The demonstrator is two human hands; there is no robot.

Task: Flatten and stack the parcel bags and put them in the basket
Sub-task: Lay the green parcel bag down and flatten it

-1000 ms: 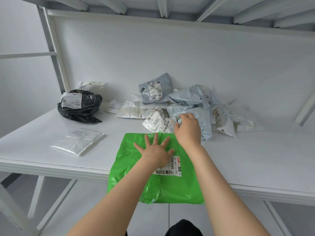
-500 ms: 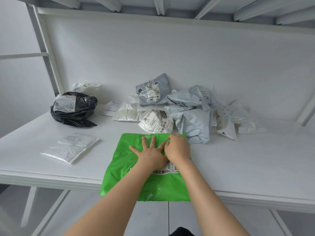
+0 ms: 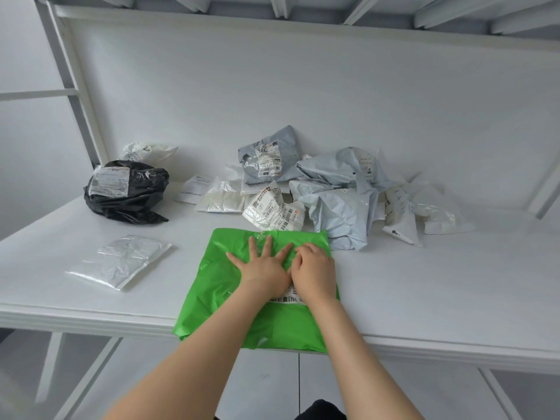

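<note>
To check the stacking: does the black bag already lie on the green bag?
No, the black bag lies apart at the far left; the left hand and right hand rest on the green bag.

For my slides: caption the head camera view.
Left hand presses and right hand rests on a green plastic parcel bag on the white table, crumpled bags piled behind.

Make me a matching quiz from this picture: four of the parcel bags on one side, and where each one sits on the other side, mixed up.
Things:
1 green bag
2 black bag
3 clear bag
4 grey labelled bag

Places:
A propped up at the back of the pile
B under the left hand and right hand
C flat, alone, near left
D crumpled, far left

Pairs: 1-B, 2-D, 3-C, 4-A
</note>
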